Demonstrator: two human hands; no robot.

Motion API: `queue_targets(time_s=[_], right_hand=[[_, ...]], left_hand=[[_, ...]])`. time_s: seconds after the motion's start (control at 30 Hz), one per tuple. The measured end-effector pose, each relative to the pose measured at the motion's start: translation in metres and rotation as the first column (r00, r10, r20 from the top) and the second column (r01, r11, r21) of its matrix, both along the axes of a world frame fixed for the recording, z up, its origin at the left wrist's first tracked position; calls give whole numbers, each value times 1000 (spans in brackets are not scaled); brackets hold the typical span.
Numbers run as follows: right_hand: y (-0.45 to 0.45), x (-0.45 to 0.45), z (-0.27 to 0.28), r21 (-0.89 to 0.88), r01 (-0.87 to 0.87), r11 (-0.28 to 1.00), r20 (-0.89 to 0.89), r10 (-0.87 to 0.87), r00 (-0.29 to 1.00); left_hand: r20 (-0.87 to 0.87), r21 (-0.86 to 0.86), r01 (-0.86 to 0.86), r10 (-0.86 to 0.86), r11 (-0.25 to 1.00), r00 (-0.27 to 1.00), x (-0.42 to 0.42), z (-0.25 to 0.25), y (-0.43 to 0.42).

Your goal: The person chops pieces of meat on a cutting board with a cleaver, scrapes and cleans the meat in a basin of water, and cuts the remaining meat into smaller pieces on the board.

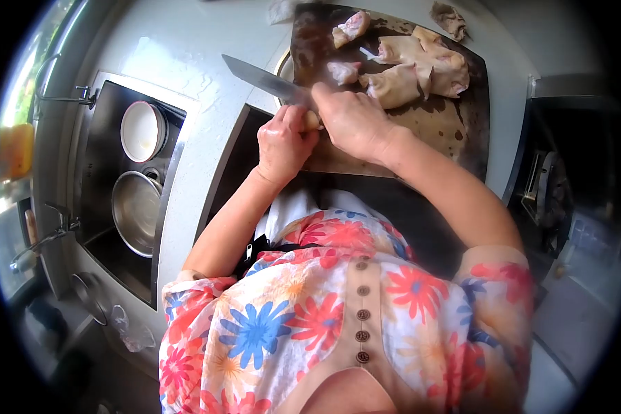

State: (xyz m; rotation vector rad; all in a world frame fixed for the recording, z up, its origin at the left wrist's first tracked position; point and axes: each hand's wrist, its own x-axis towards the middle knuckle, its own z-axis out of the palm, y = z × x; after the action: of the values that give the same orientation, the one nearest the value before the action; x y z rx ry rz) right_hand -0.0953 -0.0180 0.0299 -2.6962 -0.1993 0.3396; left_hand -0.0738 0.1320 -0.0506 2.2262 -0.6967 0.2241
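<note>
Over the left side of the dark cutting board, my two hands are close together. My right hand is closed in a firm grip around the handle of a knife, hiding most of that handle. The broad blade points up and to the left, reaching past the board's edge and above a round rim that shows partly there. My left hand is curled nearly shut, fingers bent around a small pale piece of meat that shows just beside the knuckles of my right hand; I cannot tell whether the knife touches it.

Farther up the board lies a large, pale, skin-on portion of meat, spread out flat. To its left are two smaller chunks, one near the far edge and the other nearer my hands. Dark wet marks spot the board around them. A crumpled brown cloth-like thing lies by the far right edge.

The board rests on the pale surface. Well to my left, the sink holds a white bowl and, nearer me, a metal bowl, apart from each other. Two taps, a far one and a near one, stand along its left side.
</note>
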Motion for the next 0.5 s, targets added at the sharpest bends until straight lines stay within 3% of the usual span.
queue_targets(time_s=[0.07,0.2,0.3,0.4,0.43,0.47,0.5], right_hand=[[-12,-13,1,-9,-9,1000,-1,9,1000],[-39,-56,17,-69,78,995,-204,-91,975],[-22,-34,9,-16,48,999,-81,-49,996],[-5,2,-12,13,-25,1000,89,24,996],[-9,-1,-14,72,3,997,88,-9,996],[-18,-4,-17,126,33,992,87,-44,995],[-27,-8,-19,176,55,983,78,-70,995]], left_hand=[[5,-35,-4,4,999,1000,5,1,2],[-28,-27,-39,38,999,999,5,-1,3],[-76,-61,-8,3,998,997,-10,1,-6],[-112,-81,184,-193,980,975,-28,0,-14],[-99,-44,194,-198,980,975,-30,4,-14],[-67,-122,132,-141,984,988,-22,9,-12],[-363,-216,1,-81,976,928,-12,18,-7]])
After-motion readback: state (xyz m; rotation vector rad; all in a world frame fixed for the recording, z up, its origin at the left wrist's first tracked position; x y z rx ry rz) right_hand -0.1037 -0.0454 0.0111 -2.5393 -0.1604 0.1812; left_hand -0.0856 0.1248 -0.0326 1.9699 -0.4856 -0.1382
